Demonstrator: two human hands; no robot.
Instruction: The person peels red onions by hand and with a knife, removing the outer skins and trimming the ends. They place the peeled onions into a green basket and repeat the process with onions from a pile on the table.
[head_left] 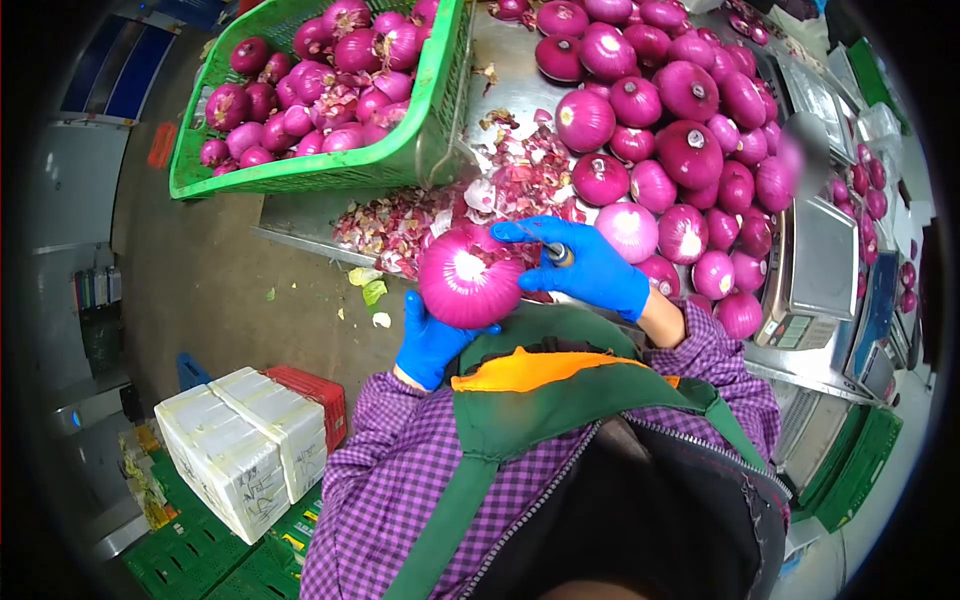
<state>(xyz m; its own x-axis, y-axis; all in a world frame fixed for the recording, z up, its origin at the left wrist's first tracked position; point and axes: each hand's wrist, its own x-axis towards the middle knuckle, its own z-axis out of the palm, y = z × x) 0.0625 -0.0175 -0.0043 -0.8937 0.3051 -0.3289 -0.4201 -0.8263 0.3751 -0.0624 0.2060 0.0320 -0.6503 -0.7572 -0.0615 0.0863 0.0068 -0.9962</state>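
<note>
A large red onion point(462, 285) with a pale root end facing up is cradled in my left hand point(432, 345), blue-gloved fingers wrapped around its lower side. My right hand point(592, 268), also in a blue glove, is closed round a small knife point(560, 256). Only the knife's handle end and part of its thin blade show; the tip is hidden by the fingers. The right fingertips are at the upper right of the onion, where loose skin point(487, 243) hangs. Beyond the hands, onion peelings point(440, 220) lie heaped on the metal table point(500, 90).
A green crate point(300, 182) of onions with dry skins stands at the upper left. Many smooth onions point(690, 155) are piled at the right, beside a weighing scale point(822, 262). White foam boxes point(225, 440) and a red crate point(315, 395) sit at the lower left.
</note>
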